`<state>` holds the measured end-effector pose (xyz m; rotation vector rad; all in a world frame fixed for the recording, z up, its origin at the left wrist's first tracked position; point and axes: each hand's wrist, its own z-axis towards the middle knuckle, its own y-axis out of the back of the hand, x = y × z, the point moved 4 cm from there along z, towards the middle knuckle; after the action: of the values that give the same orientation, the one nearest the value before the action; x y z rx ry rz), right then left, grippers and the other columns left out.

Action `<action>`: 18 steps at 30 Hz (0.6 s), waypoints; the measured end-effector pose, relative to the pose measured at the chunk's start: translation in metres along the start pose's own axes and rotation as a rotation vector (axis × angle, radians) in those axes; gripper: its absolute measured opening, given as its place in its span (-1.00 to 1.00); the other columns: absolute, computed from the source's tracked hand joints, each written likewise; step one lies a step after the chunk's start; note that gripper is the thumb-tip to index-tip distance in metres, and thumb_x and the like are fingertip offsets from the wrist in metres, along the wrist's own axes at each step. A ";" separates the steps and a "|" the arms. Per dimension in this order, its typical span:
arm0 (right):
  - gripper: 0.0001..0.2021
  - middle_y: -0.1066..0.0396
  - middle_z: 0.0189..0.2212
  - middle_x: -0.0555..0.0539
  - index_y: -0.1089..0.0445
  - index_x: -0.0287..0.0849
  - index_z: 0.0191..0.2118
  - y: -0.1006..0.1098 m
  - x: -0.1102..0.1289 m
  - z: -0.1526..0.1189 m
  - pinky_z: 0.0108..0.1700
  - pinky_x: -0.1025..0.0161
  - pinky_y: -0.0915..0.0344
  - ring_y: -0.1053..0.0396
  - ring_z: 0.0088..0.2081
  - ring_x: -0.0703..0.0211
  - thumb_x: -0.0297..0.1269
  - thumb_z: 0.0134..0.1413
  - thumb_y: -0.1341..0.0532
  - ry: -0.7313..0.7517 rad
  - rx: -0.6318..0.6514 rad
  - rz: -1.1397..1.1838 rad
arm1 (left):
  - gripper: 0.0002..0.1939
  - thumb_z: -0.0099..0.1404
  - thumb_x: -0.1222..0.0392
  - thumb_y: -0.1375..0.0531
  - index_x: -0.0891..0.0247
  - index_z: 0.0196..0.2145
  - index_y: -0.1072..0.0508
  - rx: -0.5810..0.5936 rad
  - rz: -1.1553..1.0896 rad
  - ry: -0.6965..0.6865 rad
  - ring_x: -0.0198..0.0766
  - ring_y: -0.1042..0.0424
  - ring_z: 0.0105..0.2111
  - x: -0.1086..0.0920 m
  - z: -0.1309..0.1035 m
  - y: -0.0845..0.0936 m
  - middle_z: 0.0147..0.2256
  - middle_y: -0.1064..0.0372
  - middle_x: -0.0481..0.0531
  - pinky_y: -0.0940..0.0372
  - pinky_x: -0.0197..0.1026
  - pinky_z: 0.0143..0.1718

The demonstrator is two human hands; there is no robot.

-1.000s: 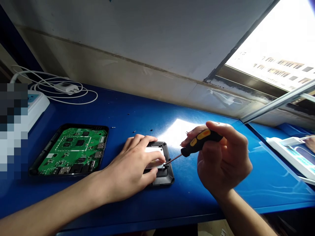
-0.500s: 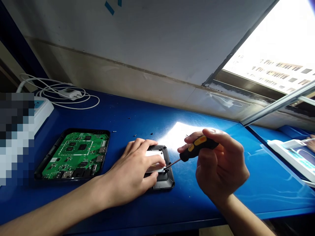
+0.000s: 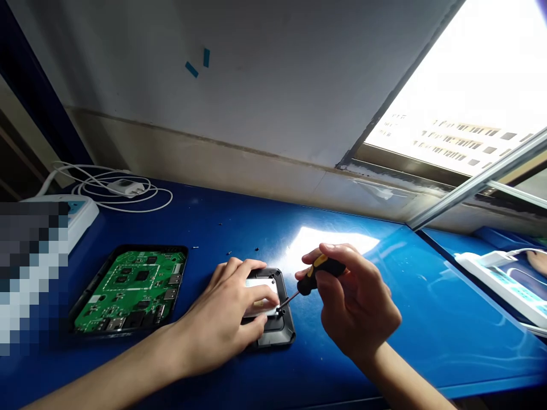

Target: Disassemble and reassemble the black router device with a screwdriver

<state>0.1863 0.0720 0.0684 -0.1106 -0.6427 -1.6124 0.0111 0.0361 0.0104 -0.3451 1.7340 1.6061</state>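
My left hand (image 3: 231, 304) lies over a black plastic cover (image 3: 280, 339), holding it against the table with its fingers along the far side and its thumb on the near side. Inside the cover sits a white plate (image 3: 252, 283), partly hidden beneath my fingers. My index fingertip rests near the plate's right corner. A black and yellow screwdriver (image 3: 306, 282) is gripped in my right hand (image 3: 354, 304), slanting down to the left. Its tip meets the cover near that corner, close to my index fingertip; whether it sits in a screw cannot be made out.
Left of my hands, a green circuit board (image 3: 137, 276) lies in a black casing (image 3: 128, 335). Several small screws (image 3: 228, 253) are scattered behind the cover. A coiled white cable (image 3: 158, 206) and power strip (image 3: 83, 219) lie at left. Another power strip (image 3: 508, 287) and a person's hand (image 3: 537, 262) appear far right.
The view has tilted up, so the table and both hands sit lower in the picture. The screwdriver tip stays at the same corner, and my left hand keeps its hold on the cover.
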 end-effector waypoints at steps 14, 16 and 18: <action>-0.58 -0.52 -0.26 -0.08 -0.41 -0.11 0.14 -0.004 0.006 0.009 -0.37 0.26 -0.51 -0.51 -0.33 0.21 -0.60 0.22 -0.23 0.083 -0.003 -0.033 | 0.16 0.05 -0.36 -0.41 0.01 0.45 -0.01 -0.142 0.163 0.025 0.33 -0.18 0.34 0.033 -0.027 -0.012 0.39 -0.12 0.23 -0.23 0.36 0.29; -0.60 -0.52 -0.28 -0.07 -0.41 -0.10 0.13 -0.004 0.008 0.012 -0.36 0.27 -0.51 -0.52 -0.33 0.21 -0.57 0.23 -0.23 0.091 -0.006 -0.047 | 0.20 0.01 -0.25 -0.45 0.01 0.46 0.04 -0.142 0.197 0.025 0.36 -0.18 0.35 0.036 -0.033 -0.017 0.41 -0.11 0.24 -0.30 0.33 0.26; -0.62 -0.52 -0.30 -0.06 -0.41 -0.08 0.12 -0.004 0.007 0.013 -0.36 0.28 -0.50 -0.52 -0.35 0.22 -0.55 0.25 -0.22 0.088 -0.014 -0.064 | 0.13 0.05 -0.03 -0.44 -0.03 0.45 0.03 -0.234 0.228 0.063 0.29 -0.16 0.38 0.036 -0.037 -0.017 0.42 -0.10 0.18 -0.31 0.27 0.27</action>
<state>0.1773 0.0723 0.0809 -0.0291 -0.5717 -1.6738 -0.0147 0.0079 -0.0283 -0.3214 1.6834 1.9900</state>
